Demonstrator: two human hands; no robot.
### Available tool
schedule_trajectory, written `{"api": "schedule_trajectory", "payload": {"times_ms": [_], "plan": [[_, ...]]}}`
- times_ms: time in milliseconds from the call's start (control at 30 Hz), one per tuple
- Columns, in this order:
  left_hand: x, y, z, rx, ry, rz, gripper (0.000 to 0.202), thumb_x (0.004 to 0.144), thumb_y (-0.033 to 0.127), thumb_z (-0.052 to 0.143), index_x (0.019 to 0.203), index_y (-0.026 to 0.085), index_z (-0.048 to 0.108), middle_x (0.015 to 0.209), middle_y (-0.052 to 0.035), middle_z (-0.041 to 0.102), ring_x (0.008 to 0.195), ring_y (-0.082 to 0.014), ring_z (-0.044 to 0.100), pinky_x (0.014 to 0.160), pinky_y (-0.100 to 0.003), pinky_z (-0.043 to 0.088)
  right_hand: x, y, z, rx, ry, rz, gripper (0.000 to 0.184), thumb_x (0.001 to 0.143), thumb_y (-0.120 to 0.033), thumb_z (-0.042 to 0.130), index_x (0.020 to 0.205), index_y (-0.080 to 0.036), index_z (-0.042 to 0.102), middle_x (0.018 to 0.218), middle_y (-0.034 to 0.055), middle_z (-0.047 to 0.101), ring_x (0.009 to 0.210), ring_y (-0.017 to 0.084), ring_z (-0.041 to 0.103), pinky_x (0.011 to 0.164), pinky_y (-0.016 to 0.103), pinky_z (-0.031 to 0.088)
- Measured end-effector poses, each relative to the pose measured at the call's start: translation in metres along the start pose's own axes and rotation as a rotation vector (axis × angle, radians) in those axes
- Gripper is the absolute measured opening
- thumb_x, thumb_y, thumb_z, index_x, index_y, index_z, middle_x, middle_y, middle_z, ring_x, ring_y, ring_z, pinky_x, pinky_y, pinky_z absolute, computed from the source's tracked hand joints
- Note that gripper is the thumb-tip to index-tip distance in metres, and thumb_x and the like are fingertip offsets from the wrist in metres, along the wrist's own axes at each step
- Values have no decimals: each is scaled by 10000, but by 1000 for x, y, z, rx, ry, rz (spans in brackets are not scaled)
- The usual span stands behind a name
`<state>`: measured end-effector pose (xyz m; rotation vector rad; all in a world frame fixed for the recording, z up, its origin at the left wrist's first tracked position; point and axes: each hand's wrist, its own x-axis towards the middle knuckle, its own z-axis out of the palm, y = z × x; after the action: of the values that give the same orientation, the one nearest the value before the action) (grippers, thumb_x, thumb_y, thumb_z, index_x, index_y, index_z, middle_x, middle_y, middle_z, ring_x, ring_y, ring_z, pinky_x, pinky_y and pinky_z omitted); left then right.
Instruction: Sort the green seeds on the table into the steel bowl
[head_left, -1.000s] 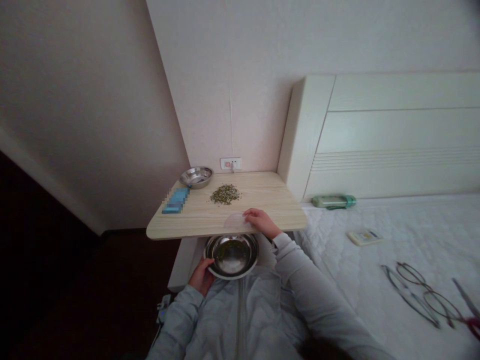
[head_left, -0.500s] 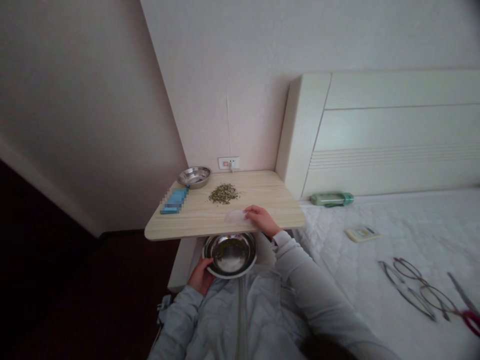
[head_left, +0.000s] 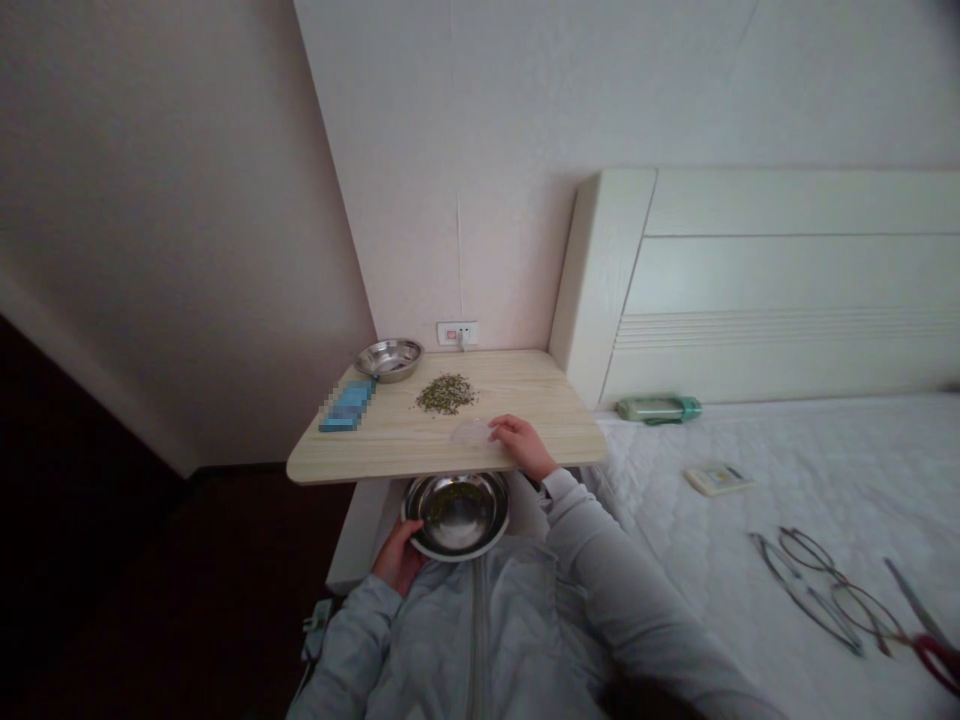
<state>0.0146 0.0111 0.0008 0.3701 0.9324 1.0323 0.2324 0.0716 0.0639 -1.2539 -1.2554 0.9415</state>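
Observation:
My left hand grips the left rim of a steel bowl, thumb over the edge. The bowl is tilted below the front edge of a small wooden tabletop, close to my body, with some green bits inside. On the tabletop, my right hand pinches a thin, translucent, rounded piece that lies nearly flat near the front edge. Just behind that piece is a loose heap of small green bits, possibly seeds or dried leaves; they are too small to tell.
A second steel bowl stands at the back left, beside a pixelated blue object. On the bed to the right lie a green bottle, a pale flat box, glasses and red-handled scissors. A wall socket sits behind.
The camera view has shifted slightly. Both hands keep their holds, and the bowl, the translucent piece and the heap look much the same.

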Motion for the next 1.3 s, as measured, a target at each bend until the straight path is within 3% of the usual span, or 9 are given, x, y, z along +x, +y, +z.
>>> {"api": "schedule_trajectory", "payload": {"times_ms": [300, 800, 1300], "plan": [[3, 1, 0, -21, -22, -37, 374, 648, 93, 482, 1018, 148, 480, 814, -48, 637, 771, -190, 588, 674, -305, 458, -1, 0, 0, 33, 7, 6, 152, 564, -208, 471, 683, -162, 554, 584, -38, 535, 486, 71, 381, 491, 201, 272], [-4, 3, 3, 11, 52, -66, 337, 638, 95, 488, 972, 134, 516, 819, -57, 642, 778, -209, 588, 677, -327, 463, 4, 3, -3, 71, 30, 20, 187, 577, -212, 466, 730, -160, 560, 516, -45, 516, 444, 68, 333, 445, 200, 238], [-4, 3, 5, -8, 30, -31, 363, 649, 82, 474, 1006, 143, 498, 788, -50, 646, 759, -202, 593, 668, -325, 464, 0, 1, -2, 59, 34, -6, 205, 589, -250, 460, 759, -168, 538, 591, -25, 569, 464, 76, 363, 479, 208, 286]]}}
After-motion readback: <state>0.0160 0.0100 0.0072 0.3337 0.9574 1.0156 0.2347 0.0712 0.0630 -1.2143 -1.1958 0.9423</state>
